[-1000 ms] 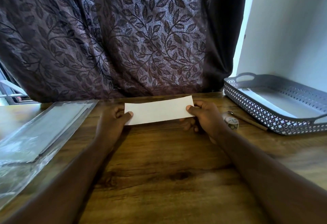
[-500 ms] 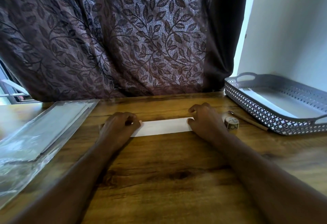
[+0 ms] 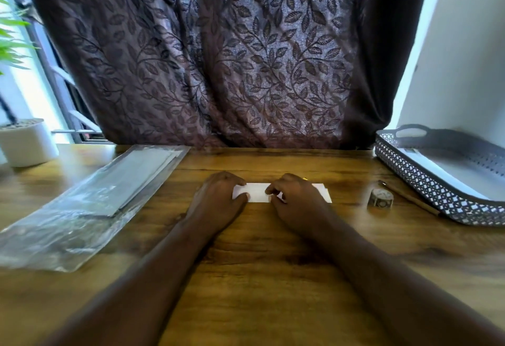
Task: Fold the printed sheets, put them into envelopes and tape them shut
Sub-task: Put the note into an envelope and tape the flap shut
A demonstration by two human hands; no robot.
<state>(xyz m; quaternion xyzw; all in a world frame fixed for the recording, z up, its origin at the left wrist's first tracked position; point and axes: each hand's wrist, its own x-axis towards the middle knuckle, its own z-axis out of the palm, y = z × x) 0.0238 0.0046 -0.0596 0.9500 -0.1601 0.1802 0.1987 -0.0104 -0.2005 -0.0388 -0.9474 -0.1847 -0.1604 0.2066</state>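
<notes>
1. Looking down, we see a white folded sheet point(image 3: 257, 194) lying flat on the wooden worktop point(image 3: 259, 277), with both bare forearms reaching forward to it.
2. The left hand point(image 3: 218, 198) sits on the sheet's left end, knuckles up. Its fingers point(image 3: 237, 181) are curled over the far edge and its thumb lies on the paper near the near edge, so it pinches that end.
3. The right hand point(image 3: 296, 198) covers the sheet's middle and right part, fingers bent, with the tips touching the paper just right of the left thumb. We cannot tell whether it grips or only presses.
4. The sheet's right corner shows past the right hand.
5. Right of the sheet stands a small tape roll point(image 3: 380, 198), then a latticed grey tray point(image 3: 410, 170).
6. Left of the sheet lies a clear plastic packet point(image 3: 90, 203).
</notes>
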